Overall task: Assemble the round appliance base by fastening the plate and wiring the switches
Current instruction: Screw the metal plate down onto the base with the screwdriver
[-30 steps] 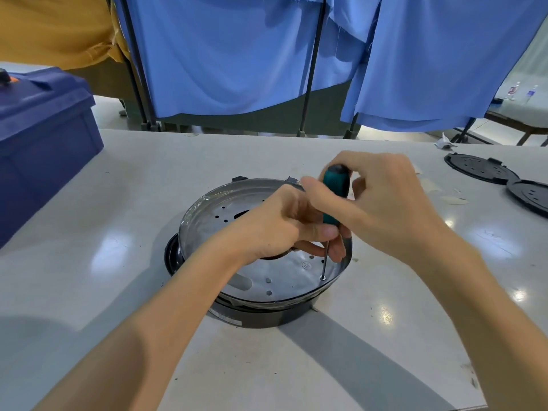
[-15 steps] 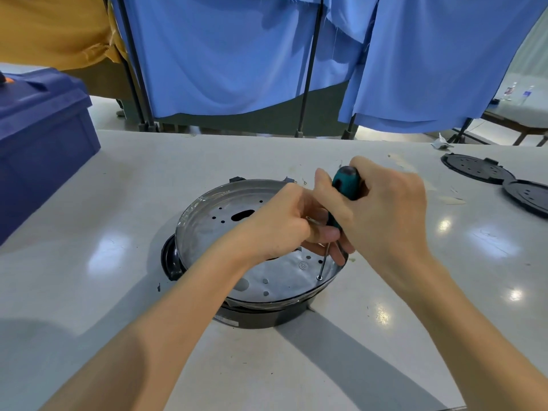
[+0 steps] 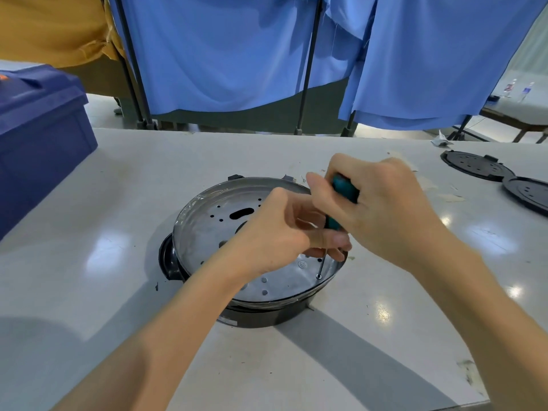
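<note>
Plate (image 3: 207,232) fastening continues: right hand (image 3: 385,209), curled round the screwdriver (image 3: 341,188), has twisted it on the screw (image 3: 318,276); left hand (image 3: 275,232) pinches its shaft.

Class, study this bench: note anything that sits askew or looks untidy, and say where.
The metal plate sits off-centre on the black base, which juts out at the left only. Pale scraps litter the table beside the black lids.

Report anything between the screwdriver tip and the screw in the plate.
Nothing visible. The screwdriver tip meets the screw at the near-right edge of the plate; the left hand pinches the shaft higher up.
</note>
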{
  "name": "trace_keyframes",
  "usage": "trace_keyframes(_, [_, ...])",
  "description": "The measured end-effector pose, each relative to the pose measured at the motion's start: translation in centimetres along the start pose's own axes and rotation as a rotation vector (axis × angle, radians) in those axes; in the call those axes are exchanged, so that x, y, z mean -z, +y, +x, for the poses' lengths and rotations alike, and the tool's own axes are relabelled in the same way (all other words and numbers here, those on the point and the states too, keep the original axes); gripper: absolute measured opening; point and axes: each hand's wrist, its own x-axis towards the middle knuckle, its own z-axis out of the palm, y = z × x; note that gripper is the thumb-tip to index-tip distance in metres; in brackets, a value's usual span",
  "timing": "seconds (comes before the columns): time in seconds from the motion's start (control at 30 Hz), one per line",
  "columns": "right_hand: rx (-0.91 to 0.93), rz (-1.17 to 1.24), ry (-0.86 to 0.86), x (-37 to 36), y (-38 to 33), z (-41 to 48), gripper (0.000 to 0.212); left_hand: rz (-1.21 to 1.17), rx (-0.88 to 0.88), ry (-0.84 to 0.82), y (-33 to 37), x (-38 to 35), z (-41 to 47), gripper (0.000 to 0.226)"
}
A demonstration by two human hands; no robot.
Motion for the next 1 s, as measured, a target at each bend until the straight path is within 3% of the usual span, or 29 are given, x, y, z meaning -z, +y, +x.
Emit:
trace_keyframes(0.1, [-0.075, 0.093, -0.205, 1.2, 0.4, 0.4, 0.029, 0.023, 0.004, -0.008, 0.1, 0.2, 0.3, 0.013])
trace_keyframes(0.17, [-0.135, 0.195, -0.227, 1.6, 0.7, 0.5, 0.021, 0.039, 0.014, -0.045, 0.3, 0.4, 0.5, 0.02])
trace_keyframes(0.37, [-0.296, 0.121, 0.007, -0.8, 0.1, -0.1, 0.033, 0.014, 0.05, -0.16, 0.1, 1.0, 0.9, 0.022])
trace_keyframes(0.5, [-0.402, -0.01, 0.246, -2.5, -0.7, -1.3, 0.04, -0.049, 0.015, -0.087, -0.5, 0.6, 0.9, 0.022])
trace_keyframes(0.57, [-0.396, -0.061, 0.239, -1.9, -0.4, -1.4, 0.05, -0.058, -0.011, -0.062, -0.9, 0.3, 1.0, 0.023])
trace_keyframes(0.63, [-0.375, 0.041, 0.105, -0.3, 0.3, -1.1, 0.055, -0.063, -0.019, -0.086, -1.1, 0.3, 1.0, 0.026])
trace_keyframes(0.73, [-0.232, 0.249, -0.018, 1.6, 1.0, -0.4, 0.03, -0.077, -0.002, -0.133, -0.9, 0.8, 0.7, 0.027])
trace_keyframes(0.8, [-0.168, 0.227, 0.02, 1.5, 1.3, -0.3, 0.021, -0.068, 0.013, -0.15, -0.8, 1.1, 0.6, 0.025])
trace_keyframes(1.0, [-0.197, 0.024, 0.187, -0.1, 0.6, -0.7, 0.04, -0.102, 0.011, -0.092, -1.2, 0.3, 0.6, 0.018])
